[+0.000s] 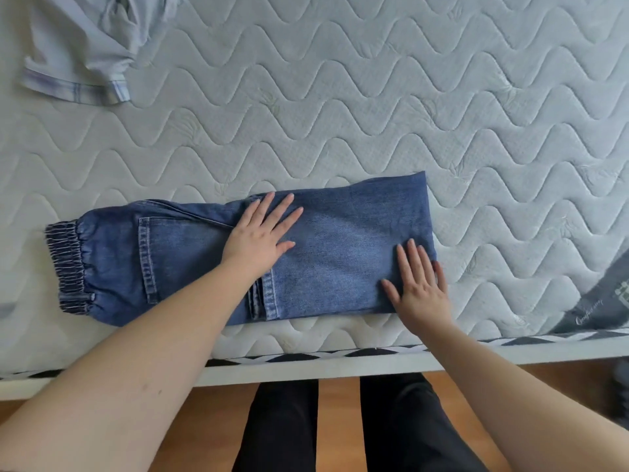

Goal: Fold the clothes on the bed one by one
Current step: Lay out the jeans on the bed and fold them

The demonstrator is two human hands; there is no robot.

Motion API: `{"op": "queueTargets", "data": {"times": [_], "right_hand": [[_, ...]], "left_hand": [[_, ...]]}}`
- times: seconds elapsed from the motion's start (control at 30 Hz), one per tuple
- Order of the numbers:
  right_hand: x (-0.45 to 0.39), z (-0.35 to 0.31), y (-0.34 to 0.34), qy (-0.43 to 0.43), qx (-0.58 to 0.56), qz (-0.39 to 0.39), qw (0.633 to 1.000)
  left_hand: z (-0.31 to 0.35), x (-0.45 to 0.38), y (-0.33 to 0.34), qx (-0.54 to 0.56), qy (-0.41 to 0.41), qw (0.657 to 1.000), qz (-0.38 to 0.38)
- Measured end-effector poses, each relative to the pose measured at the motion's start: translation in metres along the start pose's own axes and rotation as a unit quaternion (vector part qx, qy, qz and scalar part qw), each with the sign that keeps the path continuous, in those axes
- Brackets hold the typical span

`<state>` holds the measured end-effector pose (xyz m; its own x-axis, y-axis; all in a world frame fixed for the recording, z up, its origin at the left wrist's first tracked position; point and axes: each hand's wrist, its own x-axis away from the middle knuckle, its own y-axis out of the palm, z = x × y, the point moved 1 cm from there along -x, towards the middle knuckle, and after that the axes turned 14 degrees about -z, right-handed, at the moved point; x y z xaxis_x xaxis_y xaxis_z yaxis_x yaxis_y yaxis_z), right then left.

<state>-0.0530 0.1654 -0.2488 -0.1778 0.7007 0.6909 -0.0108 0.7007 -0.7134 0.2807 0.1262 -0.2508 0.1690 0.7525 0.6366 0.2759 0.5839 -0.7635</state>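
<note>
— How many garments on the bed (374, 97)?

— Two in plain sight: one pair of blue jeans (211, 257), folded into a long band near the mattress's front edge, and one pale blue shirt (85, 46) crumpled at the far left corner. A grey cloth (599, 301) shows at the right edge.

— And the hands?

— Two, both flat on the denim, fingers straight, gripping nothing: the left hand (260, 233) at mid-length, the right hand (418, 284) at the folded right end.
</note>
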Motion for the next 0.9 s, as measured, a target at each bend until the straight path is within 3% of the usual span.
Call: {"op": "queueTargets", "data": {"times": [0.13,0.23,0.33,0.47,0.57,0.73,0.83,0.9], "right_hand": [[-0.005,-0.01,-0.018,0.029,-0.074,0.027,0.996],[-0.024,-0.04,-0.044,-0.013,-0.11,0.075,0.991],[-0.059,-0.06,-0.077,-0.066,-0.138,0.066,0.986],[-0.097,-0.038,-0.09,-0.12,-0.032,0.011,0.992],[-0.103,-0.001,-0.087,-0.088,0.034,-0.012,0.995],[-0.085,0.022,-0.09,-0.014,0.044,0.009,0.999],[-0.056,0.006,-0.063,-0.075,0.046,0.052,0.995],[-0.03,0.0,-0.035,-0.134,0.055,0.031,0.989]], "left_hand": [[0.032,0.005,-0.02,0.04,-0.02,0.999,0.029],[0.069,0.001,-0.035,0.056,0.039,0.996,0.058],[0.093,-0.01,-0.035,0.049,0.064,0.993,0.082],[0.069,-0.017,-0.027,0.042,0.043,0.997,0.048],[0.041,-0.007,-0.018,0.014,0.018,1.0,0.011],[0.026,0.017,0.002,0.035,-0.068,0.996,0.039],[0.049,0.033,0.009,0.065,-0.077,0.995,0.027],[0.073,0.047,0.016,0.077,-0.04,0.996,0.026]]}}
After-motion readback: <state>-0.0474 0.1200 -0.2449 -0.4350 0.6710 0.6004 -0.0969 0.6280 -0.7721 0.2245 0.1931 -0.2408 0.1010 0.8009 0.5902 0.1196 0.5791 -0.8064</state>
